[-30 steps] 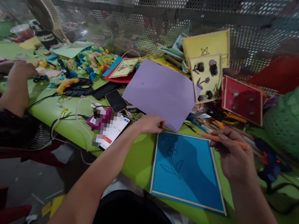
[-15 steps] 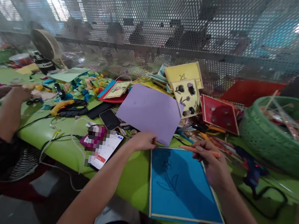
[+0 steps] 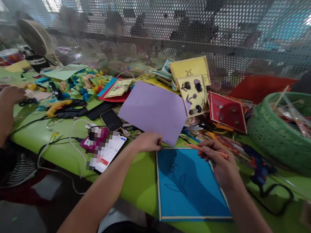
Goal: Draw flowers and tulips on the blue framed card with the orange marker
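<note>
A blue card (image 3: 191,187) with a thin wooden border and a pencilled flower lies on the green table (image 3: 140,177) in front of me. My left hand (image 3: 148,142) rests with curled fingers at the card's top left corner, touching the lower edge of a purple paper sheet (image 3: 154,110). My right hand (image 3: 220,164) hovers over the card's top right corner and grips an orange pencil (image 3: 209,150) that points left.
A phone (image 3: 108,152) and cables lie left of my left hand. Another person's hands (image 3: 1,98) work at the far left. Framed cards (image 3: 193,93), paper scraps and a glue gun (image 3: 258,168) crowd the back; a green basket (image 3: 285,133) stands right.
The view has shifted slightly left and down. Both my hands keep their places at the blue card's top corners, the pencil still in my right hand.
</note>
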Demonstrator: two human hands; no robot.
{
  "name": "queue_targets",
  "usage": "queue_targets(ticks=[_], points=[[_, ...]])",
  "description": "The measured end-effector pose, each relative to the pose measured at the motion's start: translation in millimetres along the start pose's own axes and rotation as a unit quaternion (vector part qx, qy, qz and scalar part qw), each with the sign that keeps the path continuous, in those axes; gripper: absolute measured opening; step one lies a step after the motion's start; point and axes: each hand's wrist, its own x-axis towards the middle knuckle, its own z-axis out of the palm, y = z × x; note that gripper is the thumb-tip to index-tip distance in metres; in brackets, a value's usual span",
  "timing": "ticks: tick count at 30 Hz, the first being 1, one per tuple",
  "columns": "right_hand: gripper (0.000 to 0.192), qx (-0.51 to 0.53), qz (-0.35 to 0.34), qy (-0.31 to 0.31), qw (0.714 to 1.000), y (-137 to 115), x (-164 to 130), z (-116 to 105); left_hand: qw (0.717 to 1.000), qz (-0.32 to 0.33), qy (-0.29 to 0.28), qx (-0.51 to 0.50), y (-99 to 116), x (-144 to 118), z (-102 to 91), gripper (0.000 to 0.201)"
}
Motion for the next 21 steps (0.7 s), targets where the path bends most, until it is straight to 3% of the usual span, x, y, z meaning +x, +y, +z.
queue_targets(ticks=[21], points=[[0.005,-0.001,-0.009,0.015,1.0,-0.6,0.0,-5.0,1.0,-0.008,-0.005,-0.022,0.5,0.0,-6.0,0.014]])
